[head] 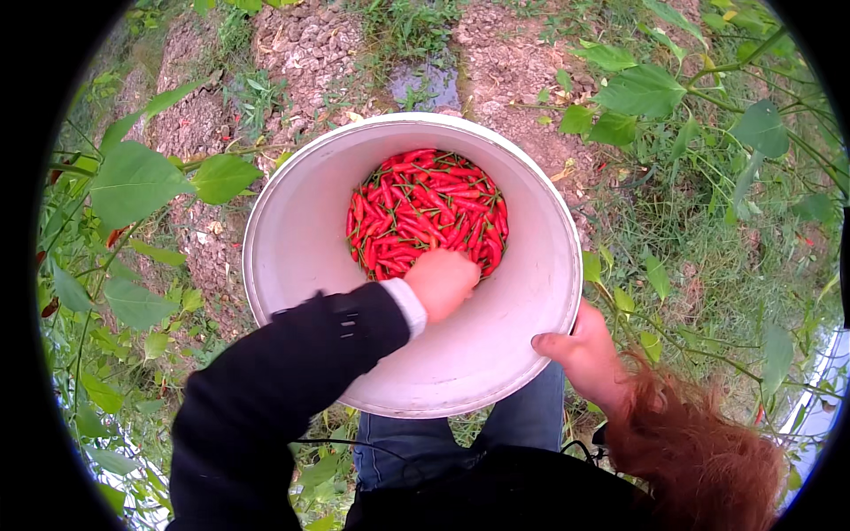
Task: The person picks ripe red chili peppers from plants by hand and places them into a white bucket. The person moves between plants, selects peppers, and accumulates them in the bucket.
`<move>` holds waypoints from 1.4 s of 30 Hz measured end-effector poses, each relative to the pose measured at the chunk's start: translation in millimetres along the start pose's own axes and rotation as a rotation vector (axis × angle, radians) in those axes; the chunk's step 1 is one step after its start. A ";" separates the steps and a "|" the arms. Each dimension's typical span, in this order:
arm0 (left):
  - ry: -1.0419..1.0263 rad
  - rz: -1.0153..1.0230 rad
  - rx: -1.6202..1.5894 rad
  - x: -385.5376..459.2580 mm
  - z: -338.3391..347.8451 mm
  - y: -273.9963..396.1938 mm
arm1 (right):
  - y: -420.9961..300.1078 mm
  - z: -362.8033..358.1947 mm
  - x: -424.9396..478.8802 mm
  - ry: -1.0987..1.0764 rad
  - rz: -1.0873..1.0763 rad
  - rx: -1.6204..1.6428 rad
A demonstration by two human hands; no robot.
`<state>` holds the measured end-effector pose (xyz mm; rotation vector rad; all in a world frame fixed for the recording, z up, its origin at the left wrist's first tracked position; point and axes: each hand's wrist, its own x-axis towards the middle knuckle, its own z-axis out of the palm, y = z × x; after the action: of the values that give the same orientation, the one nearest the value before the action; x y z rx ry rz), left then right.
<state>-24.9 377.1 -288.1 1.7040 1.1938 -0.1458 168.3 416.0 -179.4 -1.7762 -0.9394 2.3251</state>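
Note:
A large white plastic bucket (412, 398) is tilted before me, its mouth towards the camera. Red chili peppers (425, 206) with green stems cover its bottom. My left hand (443, 284), in a black sleeve with a pale cuff, reaches inside to the near edge of the peppers. Its fingers are curled and point away from view, so what it holds, if anything, is hidden. My right hand (588, 358) grips the bucket's rim at the lower right, thumb on the inside and fingers behind the wall.
Leafy pepper plants stand close at the left (136, 182) and right (641, 89), their branches near the bucket. Beyond it lie clods of bare soil (302, 56), weeds and a small puddle (425, 85). Reddish hair (697, 451) hangs over my right forearm.

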 end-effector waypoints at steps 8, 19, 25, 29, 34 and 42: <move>0.842 -0.423 0.092 -142.9 -218.3 -17.0 | -2.0 12.5 -3.9 0.075 -0.011 0.044; 0.194 0.183 0.319 -55.5 -108.4 -3.5 | 8.5 12.7 -2.3 0.117 -0.012 0.097; 0.088 0.124 0.656 17.1 2.9 -33.9 | -0.3 10.8 -6.4 0.088 -0.021 0.012; -0.310 -0.035 0.614 -11.5 28.0 -22.2 | 1.2 1.7 -5.8 0.054 -0.012 0.076; -0.759 -0.357 0.835 -51.0 -5.6 -23.0 | 2.2 5.7 -6.6 0.009 -0.020 0.114; 0.026 0.166 0.094 -105.1 -163.1 0.6 | 7.7 9.7 -0.3 0.067 -0.075 -0.026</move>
<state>-144.8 435.8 -147.3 1.8844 1.0735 -0.0800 162.0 405.6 -181.6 -1.7834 -1.0120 2.2047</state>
